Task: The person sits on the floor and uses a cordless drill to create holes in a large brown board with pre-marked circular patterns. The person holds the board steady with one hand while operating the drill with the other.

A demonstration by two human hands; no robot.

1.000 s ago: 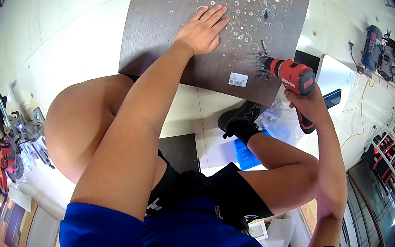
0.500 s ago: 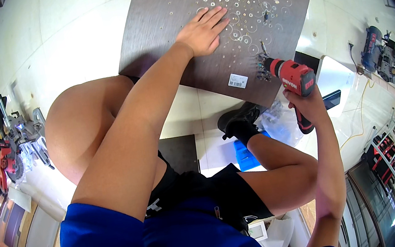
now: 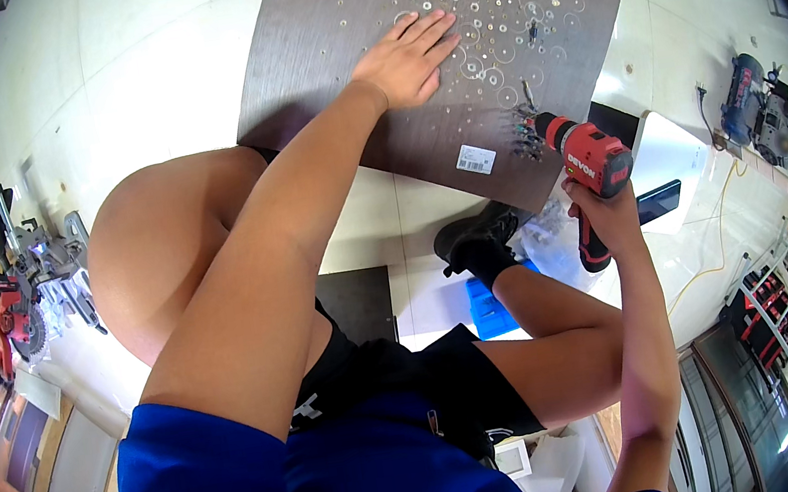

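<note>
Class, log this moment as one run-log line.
left hand: flat on dark board | right hand: holds red drill | bit at board edge

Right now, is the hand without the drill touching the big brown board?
Touching. The head view shows the left hand lying flat, palm down, on the brown board, fingers spread over the screws, with no gap under it.

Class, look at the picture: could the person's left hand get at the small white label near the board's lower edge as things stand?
Probably yes. The left hand lies flat on the dark board, and the bare surface between it and the white label holds only drilled marks. The drill stands off to the side in the right hand.
</note>
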